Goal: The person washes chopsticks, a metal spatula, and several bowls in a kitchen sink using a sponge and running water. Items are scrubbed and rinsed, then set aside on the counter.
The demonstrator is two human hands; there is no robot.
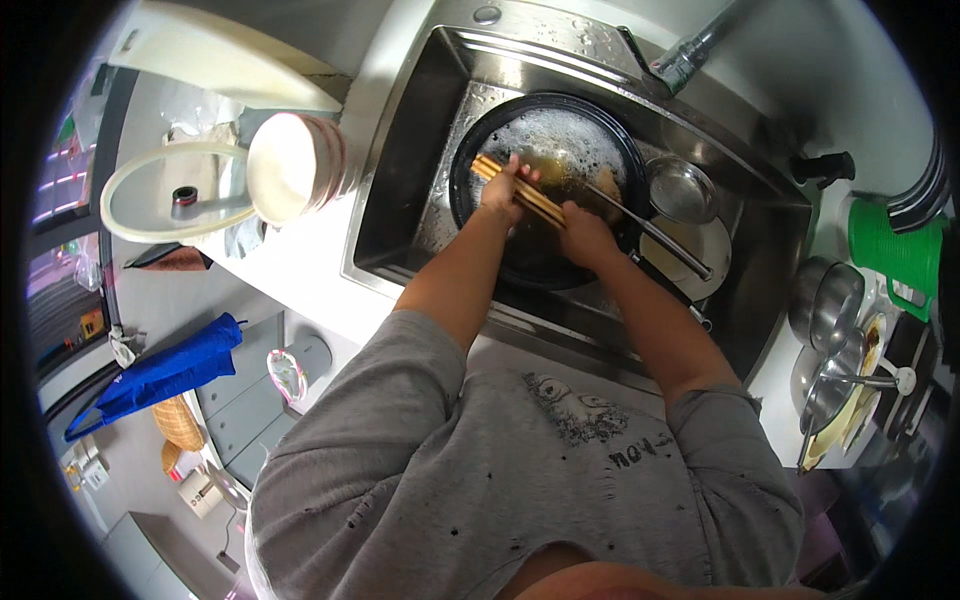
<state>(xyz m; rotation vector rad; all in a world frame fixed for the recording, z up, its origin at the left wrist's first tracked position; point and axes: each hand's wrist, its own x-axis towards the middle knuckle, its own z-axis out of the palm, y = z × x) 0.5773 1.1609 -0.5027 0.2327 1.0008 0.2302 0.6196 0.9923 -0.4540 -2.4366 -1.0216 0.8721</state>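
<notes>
A bundle of wooden chopsticks (pixel 538 201) slants across a dark round pan (pixel 459 154) of foamy, murky water. My left hand (pixel 504 196) grips the bundle towards its upper left end, and my right hand (pixel 589 236) is closed round its lower right end. A metal-handled utensil (pixel 679 251) leans over the pan's rim beside my right hand, its far end in the water. The pan's black handle (pixel 664 285) points down to the right. Beside the pan in the sink lie a small metal bowl (pixel 682 190) and a pale plate (pixel 716 259).
The steel sink (pixel 397 172) surrounds the pan, with the faucet (pixel 675 67) above. Stacked bowls (pixel 289 169) and a glass lid (pixel 150 191) stand left. Right are metal bowls (pixel 825 304), dirty plates (pixel 874 345) and a green plastic basket (pixel 896 247).
</notes>
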